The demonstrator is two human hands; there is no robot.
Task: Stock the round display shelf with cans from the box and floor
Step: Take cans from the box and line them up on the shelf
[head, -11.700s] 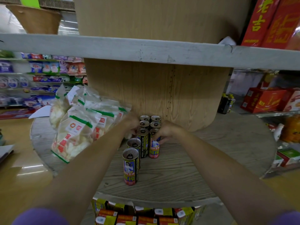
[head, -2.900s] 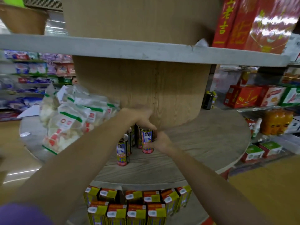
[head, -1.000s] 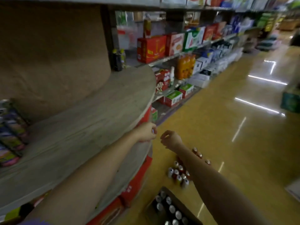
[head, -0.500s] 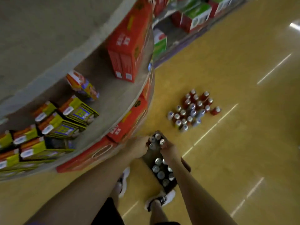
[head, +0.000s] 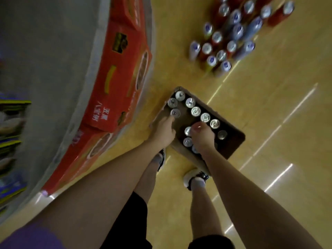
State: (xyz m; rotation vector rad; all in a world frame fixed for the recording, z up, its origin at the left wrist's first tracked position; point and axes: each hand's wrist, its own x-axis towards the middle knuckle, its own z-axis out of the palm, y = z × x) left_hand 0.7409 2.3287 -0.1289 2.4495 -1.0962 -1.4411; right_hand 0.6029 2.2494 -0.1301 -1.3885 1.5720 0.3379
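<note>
centre frame: open cardboard box on the yellow floor, eleven can tops countable inside, others possibly hidden under the hands. left hand, fingers curled at the box's left wall beside one can; grip state cannot be told. right hand, fingers curled over cans mid-box; whether it holds one cannot be told. upper right: loose cluster of cans standing on the floor, blurred, roughly eighteen. left: round display shelf with two red cartons. two shoes at lower centre.
</note>
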